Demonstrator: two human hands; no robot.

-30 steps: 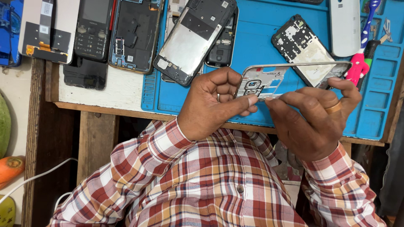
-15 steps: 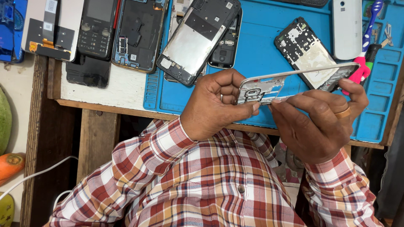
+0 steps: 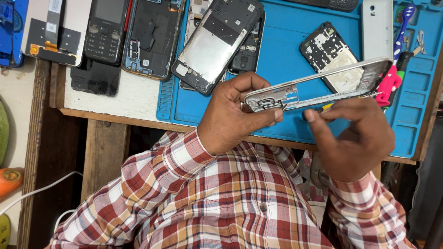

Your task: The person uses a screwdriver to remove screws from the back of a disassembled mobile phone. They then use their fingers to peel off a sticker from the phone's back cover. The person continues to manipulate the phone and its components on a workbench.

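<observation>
My left hand [image 3: 233,117] pinches the left end of a silver phone frame [image 3: 323,85], held edge-up above the table's front edge. My right hand [image 3: 357,138] is just under the frame's middle. Its curled fingertips press against the frame's lower edge. A small yellow bit [image 3: 326,107] shows between those fingers and the frame; what it is cannot be told. Both sleeves are red, white and tan plaid.
A blue work mat [image 3: 286,50] covers the wooden table [image 3: 115,103]. On it lie several opened phones and backs: a grey chassis [image 3: 214,44], a black board cover [image 3: 330,50], a white phone [image 3: 376,30], a keypad phone [image 3: 106,30]. Pink-handled tools [image 3: 392,83] lie at the right.
The frame has been tipped from nearly flat to edge-on and now slopes up to the right. My right hand has slid lower beneath it, and its fingers have curled in.
</observation>
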